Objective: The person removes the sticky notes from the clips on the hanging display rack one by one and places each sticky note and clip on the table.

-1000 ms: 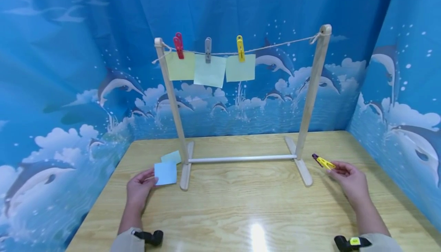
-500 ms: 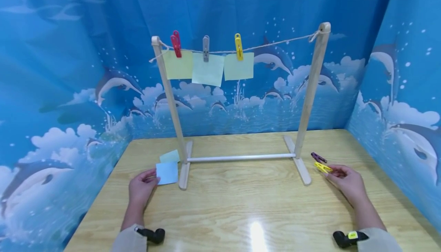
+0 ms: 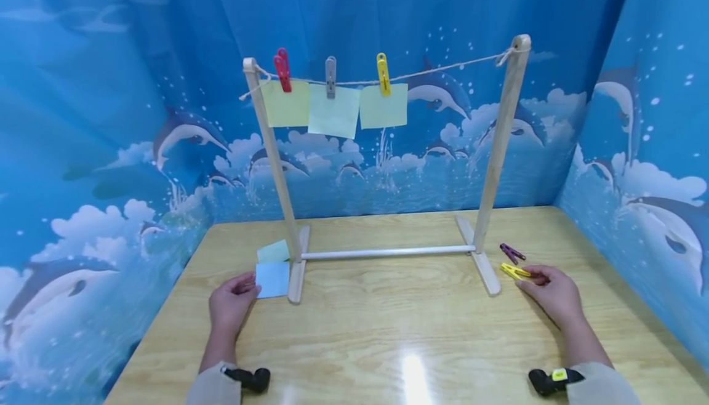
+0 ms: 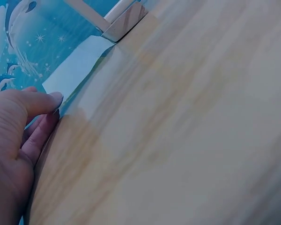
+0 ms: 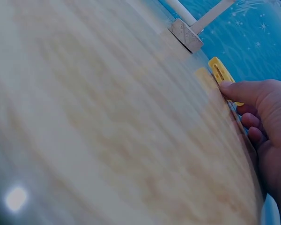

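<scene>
My left hand (image 3: 231, 297) pinches the left edge of a blue paper square (image 3: 272, 280) between thumb and fingers, low over the table beside the rack's left foot. Behind it lies a pale green paper (image 3: 274, 252), partly covered by the blue one. On the right, thumb and fingers of my right hand (image 3: 556, 294) pinch a yellow clothespin (image 3: 515, 271), also seen as a yellow clothespin (image 5: 221, 75) in the right wrist view. A dark purple clothespin (image 3: 512, 253) lies on the table just behind it.
A wooden rack (image 3: 501, 140) with a white crossbar (image 3: 388, 252) stands at the back. Its string (image 3: 443, 70) carries three papers, clipped by a red clothespin (image 3: 282, 70), a grey clothespin (image 3: 330, 77) and a yellow one. Sea-patterned curtains (image 3: 343, 189) enclose the table (image 3: 354, 331).
My left hand has shifted slightly right with the blue paper. The yellow clothespin, earlier in front of the purple one, has come toward me and left, turning in my right fingers.
</scene>
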{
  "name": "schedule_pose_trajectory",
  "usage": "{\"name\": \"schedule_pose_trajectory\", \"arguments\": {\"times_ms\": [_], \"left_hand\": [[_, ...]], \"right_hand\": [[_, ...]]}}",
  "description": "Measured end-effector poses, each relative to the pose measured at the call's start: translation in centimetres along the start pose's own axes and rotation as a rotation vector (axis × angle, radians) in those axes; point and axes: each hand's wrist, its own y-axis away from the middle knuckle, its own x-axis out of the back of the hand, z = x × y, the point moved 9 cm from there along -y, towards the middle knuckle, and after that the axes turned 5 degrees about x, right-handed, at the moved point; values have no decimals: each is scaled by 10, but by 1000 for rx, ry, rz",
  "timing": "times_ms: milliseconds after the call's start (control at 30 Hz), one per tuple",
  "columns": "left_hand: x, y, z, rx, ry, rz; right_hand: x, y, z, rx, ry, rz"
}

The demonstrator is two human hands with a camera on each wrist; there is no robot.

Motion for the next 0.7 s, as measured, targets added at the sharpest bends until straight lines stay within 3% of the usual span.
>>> {"name": "schedule_pose_trajectory", "arguments": {"times_ms": [533,700], "left_hand": [[0,2,2,35,79,-15],[0,3,-2,79,88,-36]], "right_hand": [[-1,0,-1,10,14,-7],[0,2,-3,1,0,-1]]}}
